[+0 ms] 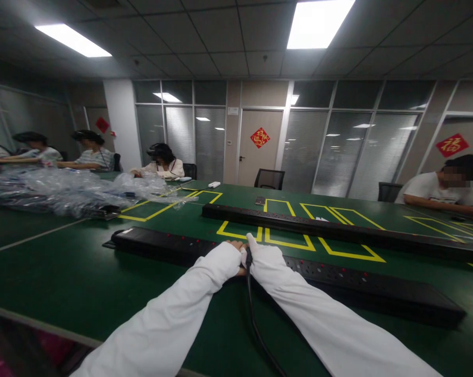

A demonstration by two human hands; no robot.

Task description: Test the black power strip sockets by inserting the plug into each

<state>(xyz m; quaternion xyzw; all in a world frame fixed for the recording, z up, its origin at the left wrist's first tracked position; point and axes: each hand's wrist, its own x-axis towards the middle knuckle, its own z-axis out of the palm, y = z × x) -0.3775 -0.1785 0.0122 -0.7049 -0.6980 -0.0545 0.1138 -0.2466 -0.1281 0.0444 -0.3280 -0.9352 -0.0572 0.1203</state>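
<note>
A long black power strip (338, 277) with rows of sockets and small red switches lies across the green table in front of me. My left hand (235, 247), its fingertips bare beyond the white sleeve, is closed around the strip near its middle. Right beside it, my right hand (262, 253), covered in white, grips a black cable (249, 298) at its thick end, close against the strip. That cable hangs down toward me between my forearms. My own hands hide the spot where the cable end meets the strip.
Behind lies a second long black power strip (299, 224). Yellow tape (287, 244) marks rectangles on the green table (64, 272). Crumpled clear plastic wrapping (71, 188) is piled at the left. A small white object (214, 184) lies farther back. Several people sit around the table.
</note>
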